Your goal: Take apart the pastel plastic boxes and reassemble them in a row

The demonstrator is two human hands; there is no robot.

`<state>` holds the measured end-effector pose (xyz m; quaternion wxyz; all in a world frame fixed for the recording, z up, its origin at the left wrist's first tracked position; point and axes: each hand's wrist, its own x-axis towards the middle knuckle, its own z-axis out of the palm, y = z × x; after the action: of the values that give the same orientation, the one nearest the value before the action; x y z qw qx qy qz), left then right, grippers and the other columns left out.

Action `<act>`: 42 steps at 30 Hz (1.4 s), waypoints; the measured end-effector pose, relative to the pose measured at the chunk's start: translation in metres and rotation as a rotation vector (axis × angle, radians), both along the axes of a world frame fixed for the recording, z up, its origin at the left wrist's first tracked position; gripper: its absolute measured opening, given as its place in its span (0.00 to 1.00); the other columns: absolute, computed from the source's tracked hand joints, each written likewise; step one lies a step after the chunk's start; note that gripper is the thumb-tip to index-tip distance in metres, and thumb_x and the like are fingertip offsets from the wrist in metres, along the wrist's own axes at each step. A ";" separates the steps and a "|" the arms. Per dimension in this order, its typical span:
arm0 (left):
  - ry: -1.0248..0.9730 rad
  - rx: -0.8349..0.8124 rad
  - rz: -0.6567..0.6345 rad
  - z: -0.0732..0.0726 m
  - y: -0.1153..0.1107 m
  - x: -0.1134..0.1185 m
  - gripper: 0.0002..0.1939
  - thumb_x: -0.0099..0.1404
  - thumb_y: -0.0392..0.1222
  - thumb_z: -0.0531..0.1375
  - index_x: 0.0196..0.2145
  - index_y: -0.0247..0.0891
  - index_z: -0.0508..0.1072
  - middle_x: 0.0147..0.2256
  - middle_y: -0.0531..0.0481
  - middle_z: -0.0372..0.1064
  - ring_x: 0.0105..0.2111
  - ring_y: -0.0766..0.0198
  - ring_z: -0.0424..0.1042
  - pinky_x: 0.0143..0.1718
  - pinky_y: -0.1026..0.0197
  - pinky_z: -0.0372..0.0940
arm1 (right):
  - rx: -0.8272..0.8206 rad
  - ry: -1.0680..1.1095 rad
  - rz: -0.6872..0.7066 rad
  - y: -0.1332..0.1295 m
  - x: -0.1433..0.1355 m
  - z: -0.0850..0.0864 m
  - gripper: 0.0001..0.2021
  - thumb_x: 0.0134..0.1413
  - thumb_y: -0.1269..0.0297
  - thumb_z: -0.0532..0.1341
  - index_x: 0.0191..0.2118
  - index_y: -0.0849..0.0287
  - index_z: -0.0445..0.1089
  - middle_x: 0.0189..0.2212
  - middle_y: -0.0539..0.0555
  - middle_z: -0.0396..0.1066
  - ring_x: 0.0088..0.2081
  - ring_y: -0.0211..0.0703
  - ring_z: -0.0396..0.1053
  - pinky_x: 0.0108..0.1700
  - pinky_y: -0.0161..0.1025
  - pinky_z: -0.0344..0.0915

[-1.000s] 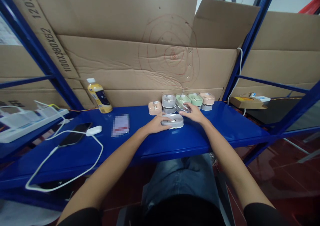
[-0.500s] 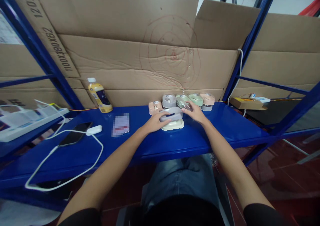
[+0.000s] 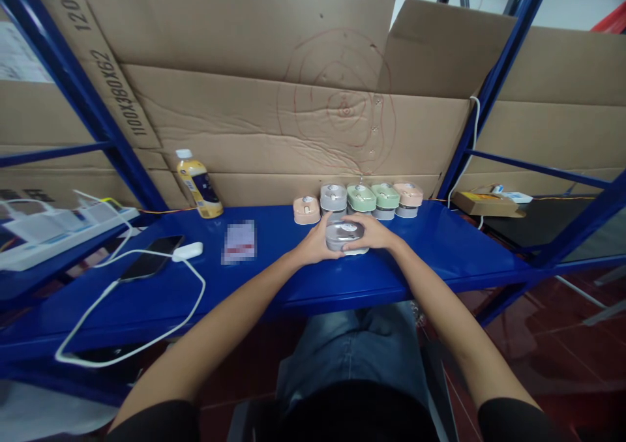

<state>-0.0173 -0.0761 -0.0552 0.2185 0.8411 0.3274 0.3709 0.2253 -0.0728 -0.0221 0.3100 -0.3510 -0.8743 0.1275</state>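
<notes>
Between my two hands is a small grey oval box with a shiny clear top. My left hand grips its left side, thumb at the front. From the right, the fingers of my right hand curve round the far edge and side. A cream-coloured scalloped piece shows just under the box, mostly hidden. Right behind stands a row of similar small boxes: a peach one, a grey one, a green one, another green one and a peach-topped one.
On the blue shelf to the left are a yellow drink bottle, a blurred card and a phone with a looping white cable. A power strip lies far left. Cardboard walls the back; blue posts flank it.
The clear part in my right hand has come over from the right onto the grey piece in my left hand. Both hands now close round the box from either side.
</notes>
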 end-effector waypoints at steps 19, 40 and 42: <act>0.129 0.053 -0.090 -0.002 -0.004 0.002 0.57 0.56 0.55 0.72 0.73 0.40 0.48 0.69 0.32 0.54 0.68 0.36 0.58 0.67 0.37 0.59 | 0.019 -0.185 -0.003 -0.015 0.000 0.011 0.45 0.39 0.42 0.77 0.63 0.53 0.71 0.44 0.58 0.74 0.47 0.57 0.73 0.53 0.54 0.70; -0.246 -0.059 1.095 0.058 0.050 -0.030 0.43 0.56 0.53 0.72 0.60 0.33 0.58 0.59 0.25 0.60 0.63 0.33 0.62 0.60 0.39 0.62 | 0.151 0.760 -1.305 0.046 0.090 0.006 0.21 0.63 0.51 0.52 0.54 0.58 0.67 0.59 0.69 0.64 0.62 0.64 0.62 0.63 0.60 0.58; -0.229 -0.113 1.128 0.058 0.059 -0.019 0.42 0.57 0.54 0.72 0.59 0.32 0.59 0.59 0.22 0.60 0.62 0.30 0.63 0.58 0.38 0.63 | 0.082 0.796 -1.333 0.056 0.107 -0.001 0.24 0.62 0.50 0.53 0.57 0.59 0.65 0.61 0.70 0.62 0.63 0.65 0.61 0.63 0.59 0.57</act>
<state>-0.0363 -0.0169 0.0025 0.0655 0.4782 0.7186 0.5007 0.3318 -0.0170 -0.0231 0.6246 -0.7188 -0.3053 -0.0017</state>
